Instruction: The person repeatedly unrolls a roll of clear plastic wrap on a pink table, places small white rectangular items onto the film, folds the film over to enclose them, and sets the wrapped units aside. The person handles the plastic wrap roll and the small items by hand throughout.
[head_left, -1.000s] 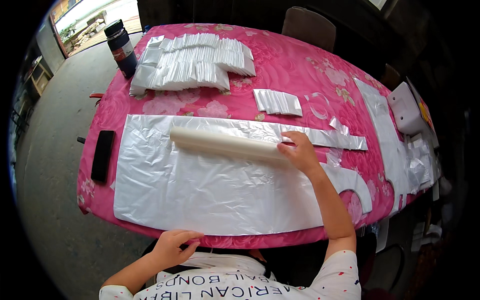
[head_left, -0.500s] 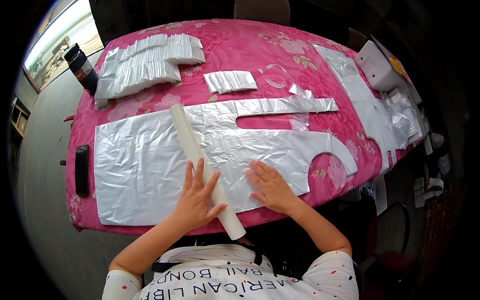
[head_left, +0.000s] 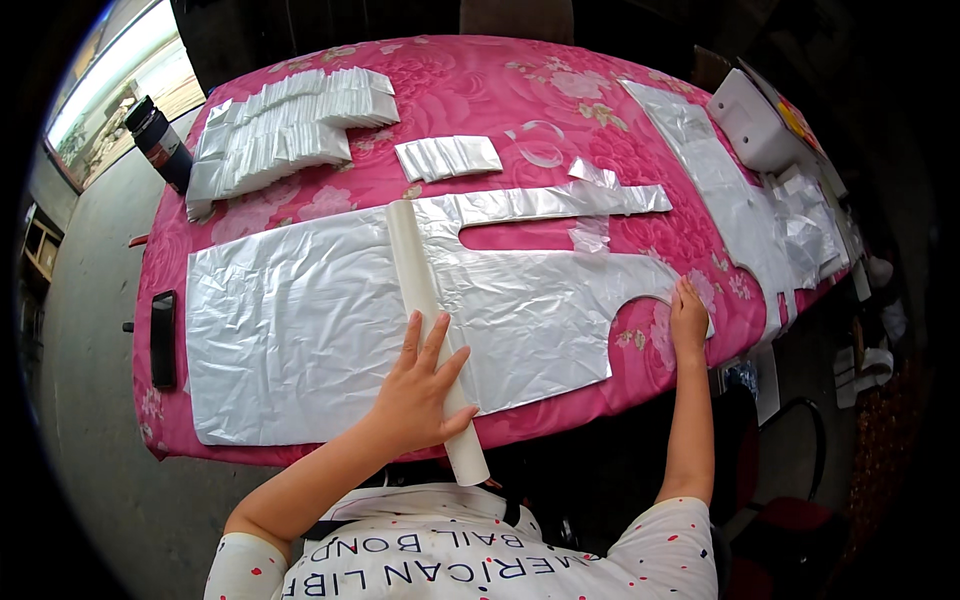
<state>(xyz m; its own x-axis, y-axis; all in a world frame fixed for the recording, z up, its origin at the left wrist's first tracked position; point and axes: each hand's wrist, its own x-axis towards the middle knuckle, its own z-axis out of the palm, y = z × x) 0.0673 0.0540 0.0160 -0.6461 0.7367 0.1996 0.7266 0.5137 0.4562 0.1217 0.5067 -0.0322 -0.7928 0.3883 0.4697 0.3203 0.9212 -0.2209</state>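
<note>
A flat stack of white plastic carrier bags [head_left: 300,325] lies spread on the table, its cut-out handles at the right. Across it rests a long white tube [head_left: 419,285], slanted, with its near end over the table's front edge. My left hand [head_left: 420,395] lies on the tube with fingers spread. At the tip of the near handle, my right hand [head_left: 688,320] pinches the bags' edge between thumb and fingers; the fingertips are partly hidden. Beyond the far handle sits a small pile of folded white plastic packets [head_left: 448,158].
A pink flowered cloth [head_left: 450,90] covers the table. Many folded packets [head_left: 290,130] stand in rows at the far left, beside a dark bottle [head_left: 160,145]. A black phone [head_left: 163,340] lies at the left edge. More bags [head_left: 715,180] and a white box [head_left: 750,120] are at the right.
The tube has moved right and turned more upright under my left hand. My right hand has gone from the middle of the bags to the handle tip at the right and closed there.
</note>
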